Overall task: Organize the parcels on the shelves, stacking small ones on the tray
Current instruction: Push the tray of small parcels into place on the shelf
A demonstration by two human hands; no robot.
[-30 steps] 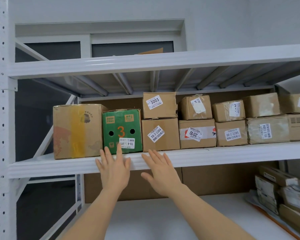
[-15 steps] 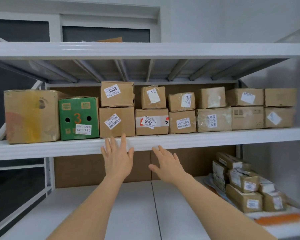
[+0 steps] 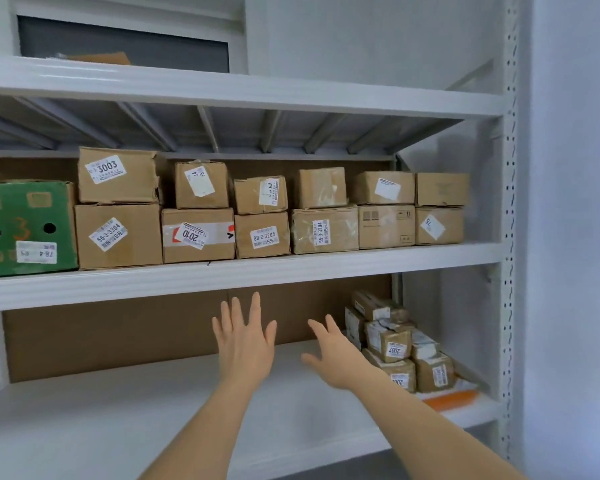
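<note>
**Both hands raised, fingers spread, in front of the parcel shelves**

Left hand is held up, palm forward, fingers straight and spread, holding nothing. It sits below the front edge of the middle shelf, against the brown cardboard backing. Right hand is just beside it, lower, fingers extended and loose, holding nothing, apart from the parcels.

Middle shelf: two-tier row of cardboard parcels. Green box marked "3" at the left edge; beside it the "3003" box stacked on a larger box; then the "2010" box, and more labelled boxes to the right.

Lower shelf: stack of small parcels at the far right on an orange-edged tray, near the right hand. A cardboard piece lies on the top shelf.
</note>
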